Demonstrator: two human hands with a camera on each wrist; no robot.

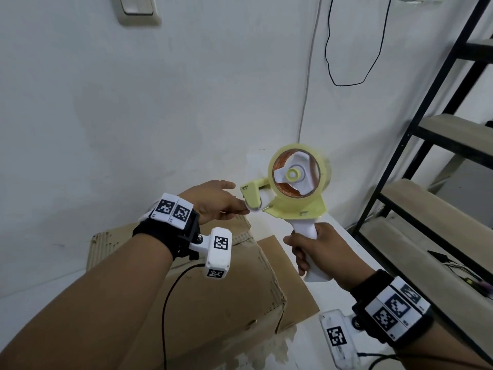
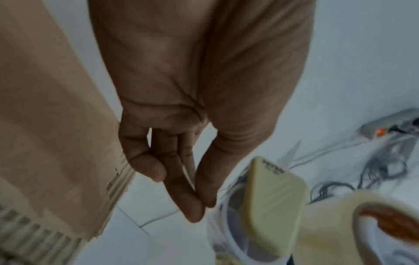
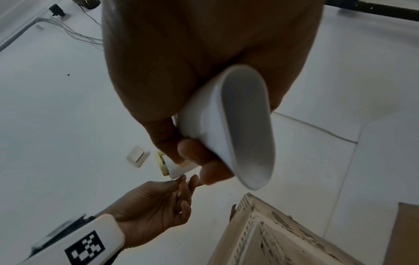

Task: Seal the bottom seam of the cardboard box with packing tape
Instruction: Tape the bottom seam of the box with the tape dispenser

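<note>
**Cardboard not yet taped: we are only at the tape's free end**

Cardboard is what we see below both hands, and none of its visible faces carries any tape. The cardboard box [image 1: 202, 284] sits low and near us on the white surface, with a loose brown flap [image 1: 290, 284] lying out to its right. The seam itself is not clear to us in any view, so we cannot say how its flaps meet.

Our right hand [image 1: 320, 252] is wrapped round the white handle of the tape dispenser [image 1: 290, 193], holding it up in the air above and beyond the box, well apart from the cardboard. The clear tape roll [image 1: 298, 169] is mounted on it, looking nearly full.

Our left hand [image 1: 213, 204] reaches to the dispenser's front end on the left. In the left wrist view the thumb and fingertips [image 2: 192, 209] are drawn together in a pinch right beside the yellow guard [image 2: 274, 206]; a thin clear strip seems to lie between them, though blur keeps us from being sure.

We judge the task barely begun. Drawing out tape, laying it along the seam, pressing it down and cutting it all remain.
</note>
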